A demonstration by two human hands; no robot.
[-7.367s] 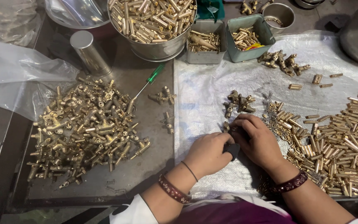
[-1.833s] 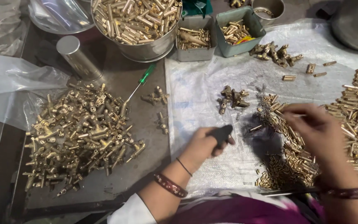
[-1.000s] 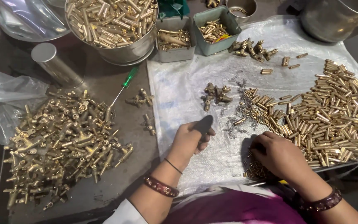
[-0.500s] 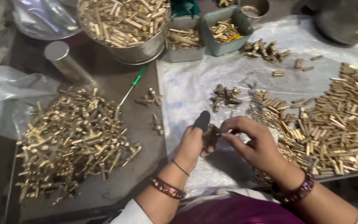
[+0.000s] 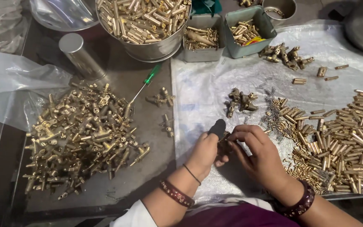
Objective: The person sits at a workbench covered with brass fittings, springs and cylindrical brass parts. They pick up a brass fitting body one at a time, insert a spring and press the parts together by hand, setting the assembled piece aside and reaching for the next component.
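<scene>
My left hand (image 5: pixel 206 149) grips a small brass fitting (image 5: pixel 224 139) over the white plastic sheet (image 5: pixel 209 90); a dark cover sits on its thumb (image 5: pixel 218 127). My right hand (image 5: pixel 257 152) meets it from the right, fingertips pinched on the same fitting. Whether a small part lies between those fingertips is hidden. A large heap of short brass tubes (image 5: pixel 345 134) spreads just right of my right hand, with thin wire springs (image 5: pixel 274 113) at its near edge. A small cluster of brass fittings (image 5: pixel 240 101) lies just beyond my hands.
A big pile of brass fittings (image 5: pixel 80 134) covers the dark tray at left. A steel bowl of brass tubes (image 5: pixel 143 21), two grey bins (image 5: pixel 202 33) (image 5: pixel 248 27), a metal cylinder (image 5: pixel 78 54) and a green-handled screwdriver (image 5: pixel 145 82) stand farther back. Clear plastic bags (image 5: pixel 17 80) lie at far left.
My right hand went out to the tube heap on the right, then came back and closed on the fitting held in my left hand. The left hand stayed near the sheet's front.
</scene>
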